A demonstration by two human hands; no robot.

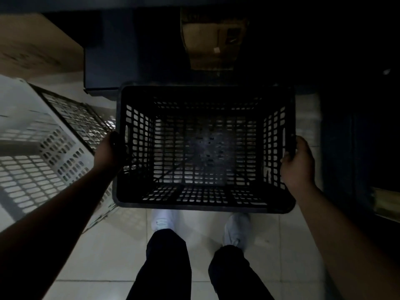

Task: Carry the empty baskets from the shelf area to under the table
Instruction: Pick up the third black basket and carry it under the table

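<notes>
A black, rectangular, perforated plastic basket [205, 148] is held at the centre of the frame, level and empty, above the pale tiled floor [104, 252]. The left hand [108, 151] is clamped on its left rim and the right hand [299, 163] on its right rim; the fingers of each are wrapped over the edge and pressed against the basket wall, though the tips are lost behind the plastic. The carrying step is judged to be in hand, with the basket lifted and not yet set down. A dark blue structure [134, 53] is seen in the upper part of the frame just beyond the basket's far rim; whether this is the worktop or a shelf cannot be told. If it is the worktop, the next move calls for the basket to be lowered and slid into the dark space beneath. A white perforated plastic basket [41, 152] is seen at the left of the frame, partly cut off. A brown cardboard box [211, 40] at the upper centre is dim and blurred. The right side of the frame is almost wholly in shadow.
</notes>
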